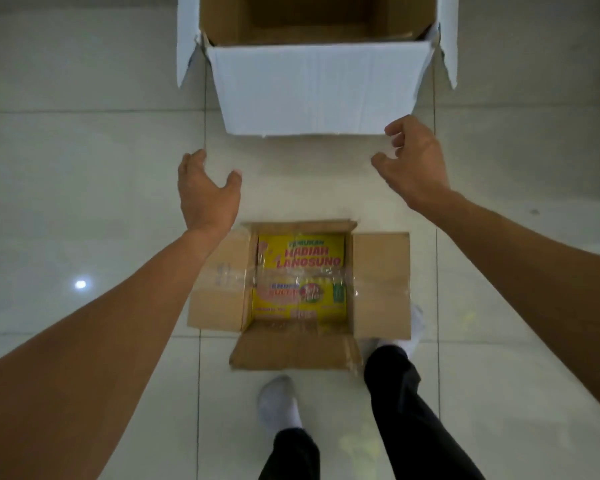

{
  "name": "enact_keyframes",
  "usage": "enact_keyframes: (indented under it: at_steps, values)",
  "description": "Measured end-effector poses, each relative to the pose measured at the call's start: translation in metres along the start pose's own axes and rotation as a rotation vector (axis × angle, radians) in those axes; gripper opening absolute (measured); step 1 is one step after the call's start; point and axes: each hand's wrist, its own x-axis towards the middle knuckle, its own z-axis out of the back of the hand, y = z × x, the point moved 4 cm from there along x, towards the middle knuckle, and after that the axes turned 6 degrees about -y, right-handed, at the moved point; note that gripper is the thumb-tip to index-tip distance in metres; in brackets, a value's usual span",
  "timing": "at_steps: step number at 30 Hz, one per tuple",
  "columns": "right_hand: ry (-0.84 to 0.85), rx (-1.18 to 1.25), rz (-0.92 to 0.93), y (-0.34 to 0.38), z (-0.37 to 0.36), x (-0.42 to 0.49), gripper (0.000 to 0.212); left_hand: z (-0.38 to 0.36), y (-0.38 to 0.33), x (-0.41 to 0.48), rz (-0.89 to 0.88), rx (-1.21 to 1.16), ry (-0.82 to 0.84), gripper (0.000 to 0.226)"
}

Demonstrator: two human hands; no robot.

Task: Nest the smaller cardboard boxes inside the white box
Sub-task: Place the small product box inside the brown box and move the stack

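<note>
The white box (pixel 317 88) is standing open on the floor (pixel 84 202), flaps up, brown inside showing. Just nearer the person than the white box, both hands are hovering over bare tile: left hand (pixel 207 192) and right hand (pixel 413 164), each grip released, fingers curled, grasping nothing. Nearer still, the brown box (pixel 381 285) is lying open with a yellow printed box (pixel 300 271) sitting inside it.

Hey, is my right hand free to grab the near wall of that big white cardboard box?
Probably yes. The right hand is open and empty, hovering just in front of the white cardboard box, with only bare tiled floor between. The smaller brown cardboard box sits nearer your feet, out of the way.
</note>
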Motion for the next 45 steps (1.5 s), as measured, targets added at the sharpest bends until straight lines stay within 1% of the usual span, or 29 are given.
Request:
enact_keyframes:
  at_steps: [4,7,10,12,15,17,20,22,24,26,27,28,30,33,34,37,39,41,45]
  values:
    - [0.012,-0.038,-0.042,-0.026,-0.018,-0.054,0.040,0.015,0.044,-0.033,-0.001,0.040,0.016,0.062]
    - [0.016,-0.055,-0.099,-0.048,-0.031,-0.096,0.041,0.021,0.079,-0.058,0.008,0.073,0.064,0.061]
    - [0.067,-0.109,-0.148,-0.073,-0.051,-0.133,0.044,0.024,0.117,-0.079,0.044,0.140,0.107,0.062]
    - [0.107,-0.140,-0.175,-0.092,-0.062,-0.151,0.048,0.023,0.142,-0.088,0.107,0.189,0.124,0.067]
    - [0.148,-0.204,-0.190,-0.122,-0.075,-0.165,0.057,0.018,0.180,-0.099,0.269,0.219,0.147,0.082]
    - [0.139,-0.240,-0.212,-0.142,-0.079,-0.170,0.063,0.011,0.200,-0.105,0.353,0.218,0.181,0.092]
    - [0.111,-0.252,-0.281,-0.167,-0.082,-0.174,0.075,0.003,0.222,-0.108,0.427,0.204,0.216,0.104]
    - [0.108,-0.217,-0.359,-0.179,-0.083,-0.175,0.080,-0.002,0.231,-0.107,0.479,0.146,0.236,0.109]
    - [0.108,-0.141,-0.464,-0.189,-0.084,-0.175,0.079,-0.007,0.237,-0.109,0.537,0.075,0.257,0.110]
    - [0.100,-0.053,-0.559,-0.195,-0.085,-0.175,0.075,-0.009,0.239,-0.111,0.558,0.052,0.240,0.107]
    - [0.093,-0.033,-0.585,-0.196,-0.084,-0.175,0.074,-0.007,0.239,-0.111,0.546,0.058,0.202,0.101]
    - [0.082,-0.043,-0.589,-0.196,-0.083,-0.173,0.071,-0.003,0.238,-0.111,0.526,0.073,0.151,0.090]
    - [0.068,-0.074,-0.571,-0.192,-0.077,-0.172,0.059,0.006,0.233,-0.112,0.468,0.095,0.069,0.058]
    - [0.111,0.047,-0.566,-0.177,-0.072,-0.175,0.036,0.012,0.221,-0.114,0.391,0.066,0.077,0.015]
    - [0.136,0.064,-0.552,-0.171,-0.071,-0.176,0.032,0.013,0.215,-0.116,0.364,0.063,0.096,0.010]
    - [0.184,0.060,-0.492,-0.149,-0.067,-0.177,0.024,0.018,0.190,-0.123,0.228,0.068,0.129,0.031]
    - [0.178,0.036,-0.442,-0.134,-0.061,-0.175,0.022,0.024,0.168,-0.128,0.158,0.045,0.082,0.034]
    - [0.151,0.012,-0.404,-0.119,-0.048,-0.173,0.023,0.035,0.145,-0.131,0.131,0.004,0.022,0.033]
    - [0.104,-0.005,-0.353,-0.089,-0.008,-0.169,0.025,0.063,0.095,-0.133,0.064,-0.052,-0.037,0.042]
